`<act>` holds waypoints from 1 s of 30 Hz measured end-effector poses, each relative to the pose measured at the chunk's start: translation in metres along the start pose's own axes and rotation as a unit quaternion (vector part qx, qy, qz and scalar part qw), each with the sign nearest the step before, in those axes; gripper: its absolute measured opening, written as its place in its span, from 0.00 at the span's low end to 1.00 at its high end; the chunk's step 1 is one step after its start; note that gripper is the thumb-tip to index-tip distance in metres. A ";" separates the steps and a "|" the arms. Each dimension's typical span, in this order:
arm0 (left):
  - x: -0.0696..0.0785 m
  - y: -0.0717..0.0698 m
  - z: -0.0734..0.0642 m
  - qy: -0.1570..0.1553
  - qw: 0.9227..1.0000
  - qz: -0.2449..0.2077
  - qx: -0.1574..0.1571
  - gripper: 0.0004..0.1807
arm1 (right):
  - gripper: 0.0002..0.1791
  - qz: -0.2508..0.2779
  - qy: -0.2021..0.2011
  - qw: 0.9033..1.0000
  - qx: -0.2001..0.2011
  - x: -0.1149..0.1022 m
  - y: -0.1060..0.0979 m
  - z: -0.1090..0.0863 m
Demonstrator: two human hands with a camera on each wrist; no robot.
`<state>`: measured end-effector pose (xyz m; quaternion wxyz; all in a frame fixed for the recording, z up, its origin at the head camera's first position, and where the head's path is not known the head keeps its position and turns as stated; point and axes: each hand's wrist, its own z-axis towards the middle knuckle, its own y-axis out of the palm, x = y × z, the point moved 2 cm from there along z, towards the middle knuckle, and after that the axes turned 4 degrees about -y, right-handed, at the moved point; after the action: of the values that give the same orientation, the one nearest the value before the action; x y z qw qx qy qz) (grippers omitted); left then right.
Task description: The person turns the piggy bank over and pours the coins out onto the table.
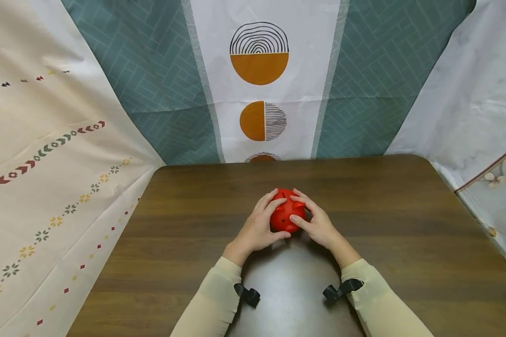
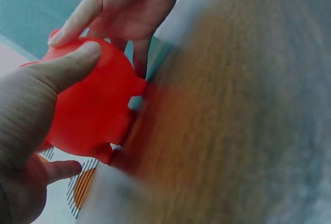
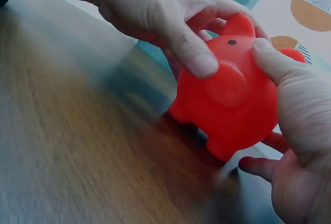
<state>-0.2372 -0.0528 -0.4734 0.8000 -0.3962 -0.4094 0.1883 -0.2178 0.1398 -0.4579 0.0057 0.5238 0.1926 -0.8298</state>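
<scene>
A red piggy bank (image 1: 281,214) with pointed ears and short legs sits between both hands, a slot showing on its top in the head view. My left hand (image 1: 259,227) grips one side, fingers over the top and thumb at the front. On the other side my right hand (image 1: 322,228) holds it, its thumb beside the face. In the right wrist view the snout and one black eye of the piggy bank (image 3: 227,100) show, with its feet right at the tabletop. The left wrist view shows the smooth flank of the piggy bank (image 2: 93,110).
The brown wooden table (image 1: 185,262) extends around the hands, with glare near the front. Behind it hangs a green and white patterned cloth (image 1: 164,93); printed cloths hang at both sides. Black wrist cameras (image 1: 251,296) are strapped over the pale sleeves.
</scene>
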 end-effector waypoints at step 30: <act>-0.007 -0.004 0.003 -0.029 0.995 -0.062 -0.072 0.51 | 0.35 -0.036 -0.011 0.999 0.008 -0.002 0.000 -0.005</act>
<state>-0.2436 -0.0583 -0.4730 0.7673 -0.4207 -0.4688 0.1205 -0.2125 0.1411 -0.4577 -0.0256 0.5073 0.2047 -0.8367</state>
